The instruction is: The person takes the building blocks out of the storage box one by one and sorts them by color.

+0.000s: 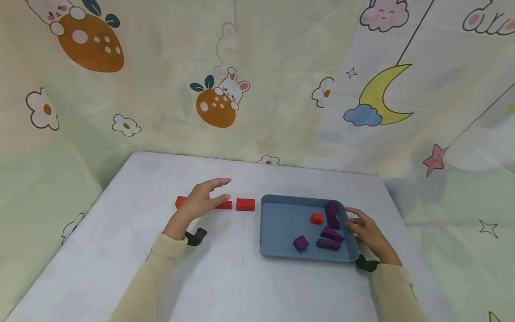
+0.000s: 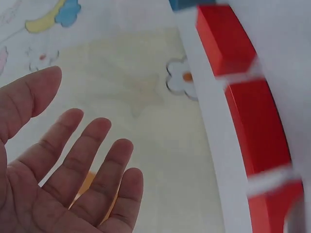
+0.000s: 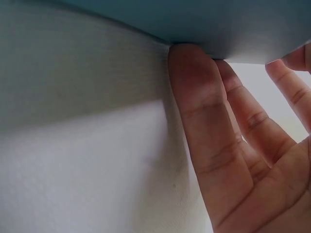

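Observation:
My left hand [image 1: 198, 199] hovers over a row of red blocks, fingers spread and holding nothing. One red block [image 1: 245, 205] lies beyond its fingertips, another [image 1: 223, 205] sits partly behind the thumb, and a third [image 1: 180, 201] shows left of the wrist. The left wrist view has the bare palm beside the red row [image 2: 260, 124]. On the other side, my right hand [image 1: 372, 235] touches the right side of a blue-grey tray [image 1: 279, 223]. In the right wrist view its extended fingers [image 3: 206, 116] meet the tray's outer wall [image 3: 233, 29].
Inside the tray are a small red block [image 1: 317, 218], a purple cube [image 1: 300, 243], a purple wedge [image 1: 331, 233], a purple bar [image 1: 328, 244] and purple pieces [image 1: 331, 213] along the right wall. A printed curtain [image 1: 277, 89] hangs behind the white table [image 1: 233, 277].

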A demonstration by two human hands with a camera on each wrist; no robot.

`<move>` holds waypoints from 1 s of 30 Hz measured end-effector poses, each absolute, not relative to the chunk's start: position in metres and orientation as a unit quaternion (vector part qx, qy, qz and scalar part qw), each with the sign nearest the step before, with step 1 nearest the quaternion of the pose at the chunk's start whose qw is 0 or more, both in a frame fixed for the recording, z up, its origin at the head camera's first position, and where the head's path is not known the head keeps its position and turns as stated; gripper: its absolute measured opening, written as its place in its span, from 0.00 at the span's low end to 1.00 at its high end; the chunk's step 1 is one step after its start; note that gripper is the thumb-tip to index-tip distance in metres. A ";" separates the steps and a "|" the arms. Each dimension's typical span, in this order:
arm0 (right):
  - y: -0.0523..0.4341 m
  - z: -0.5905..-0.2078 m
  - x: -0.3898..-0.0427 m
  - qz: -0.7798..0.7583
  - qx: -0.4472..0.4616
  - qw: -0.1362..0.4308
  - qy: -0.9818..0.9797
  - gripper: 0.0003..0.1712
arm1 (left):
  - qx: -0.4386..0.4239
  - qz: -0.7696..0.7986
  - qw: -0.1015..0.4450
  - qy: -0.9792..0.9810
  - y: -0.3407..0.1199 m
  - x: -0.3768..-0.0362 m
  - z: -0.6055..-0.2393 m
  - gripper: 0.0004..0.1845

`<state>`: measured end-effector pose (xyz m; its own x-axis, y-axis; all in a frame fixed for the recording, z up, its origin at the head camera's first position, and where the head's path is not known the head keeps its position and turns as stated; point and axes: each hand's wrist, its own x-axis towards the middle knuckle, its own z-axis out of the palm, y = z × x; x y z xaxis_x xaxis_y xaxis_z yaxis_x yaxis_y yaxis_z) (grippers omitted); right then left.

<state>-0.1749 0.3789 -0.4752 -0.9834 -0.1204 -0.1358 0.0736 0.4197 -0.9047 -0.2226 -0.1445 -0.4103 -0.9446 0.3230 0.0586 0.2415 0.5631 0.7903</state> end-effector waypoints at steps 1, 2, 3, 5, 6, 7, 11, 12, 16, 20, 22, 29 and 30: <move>0.379 -0.475 -0.175 -0.538 -0.013 0.091 0.838 0.35 | 0.166 0.444 0.050 0.879 -0.135 -0.223 -0.410 0.30; 0.379 -0.475 -0.175 -0.538 -0.012 0.092 0.838 0.35 | 0.170 0.450 0.055 0.875 -0.126 -0.225 -0.409 0.30; 0.379 -0.475 -0.175 -0.537 -0.010 0.093 0.838 0.35 | 0.176 0.454 0.059 0.871 -0.117 -0.225 -0.409 0.29; 0.379 -0.475 -0.175 -0.535 -0.009 0.093 0.839 0.35 | 0.189 0.460 0.065 0.865 -0.099 -0.228 -0.408 0.29; 0.380 -0.474 -0.175 -0.535 -0.008 0.093 0.840 0.35 | 0.198 0.463 0.068 0.862 -0.090 -0.229 -0.407 0.28; 0.380 -0.475 -0.175 -0.535 -0.008 0.092 0.840 0.35 | 0.211 0.465 0.067 0.857 -0.081 -0.230 -0.407 0.28; 0.380 -0.475 -0.174 -0.540 -0.008 0.090 0.837 0.35 | 0.258 0.470 0.067 0.841 -0.050 -0.235 -0.408 0.27; 0.379 -0.475 -0.174 -0.542 -0.007 0.090 0.835 0.35 | 0.271 0.473 0.068 0.835 -0.043 -0.237 -0.408 0.26; 0.381 -0.476 -0.175 -0.542 -0.008 0.090 0.835 0.35 | 0.304 0.487 0.087 0.814 -0.017 -0.243 -0.410 0.26; 0.382 -0.476 -0.175 -0.540 -0.007 0.087 0.837 0.35 | 0.328 0.492 0.113 0.798 0.009 -0.250 -0.412 0.26; 0.382 -0.476 -0.174 -0.542 -0.007 0.085 0.836 0.35 | 0.340 0.494 0.125 0.791 0.021 -0.254 -0.414 0.25; 0.379 -0.476 -0.175 -0.547 -0.010 0.081 0.833 0.34 | 0.365 0.503 0.172 0.764 0.052 -0.263 -0.427 0.25; 0.379 -0.476 -0.175 -0.548 -0.011 0.080 0.833 0.34 | 0.365 0.503 0.176 0.763 0.056 -0.264 -0.430 0.25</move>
